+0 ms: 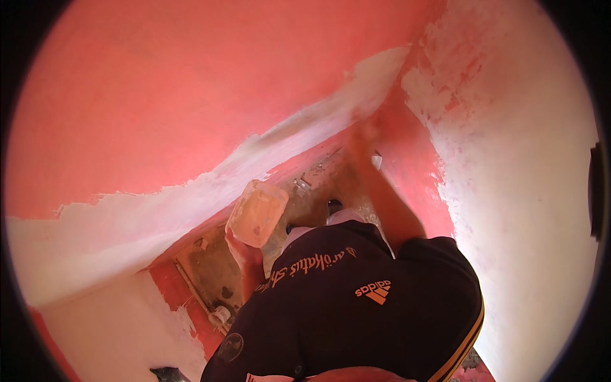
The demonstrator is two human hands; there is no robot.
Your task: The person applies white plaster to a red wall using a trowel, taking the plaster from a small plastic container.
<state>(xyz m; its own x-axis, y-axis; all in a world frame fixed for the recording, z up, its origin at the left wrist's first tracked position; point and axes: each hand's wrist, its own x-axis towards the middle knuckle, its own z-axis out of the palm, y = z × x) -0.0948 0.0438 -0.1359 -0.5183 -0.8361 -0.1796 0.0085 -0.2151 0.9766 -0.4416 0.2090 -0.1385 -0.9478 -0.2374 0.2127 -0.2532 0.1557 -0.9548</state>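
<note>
My left hand [235, 238] grips a shallow rectangular plastic tub [259, 210] by its near left side. Whitish residue coats the inside of the tub, with a darker patch towards its near end. Stretched forward, my right hand [363, 137] is at the low part of the wall, close to the corner where two walls meet. Motion smears its fingers, so whether it holds anything cannot be made out. A small pale piece [377, 160] shows beside the right wrist, too unclear to name.
The red wall [159, 102] ahead carries a whitish coated band [153, 207] along its lower part. To the right stands another wall [528, 172], mostly whitish with red patches. Debris lies on the dirty floor [210, 274]. A long thin stick [193, 288] and a whitish roundish object [220, 315] lie at left.
</note>
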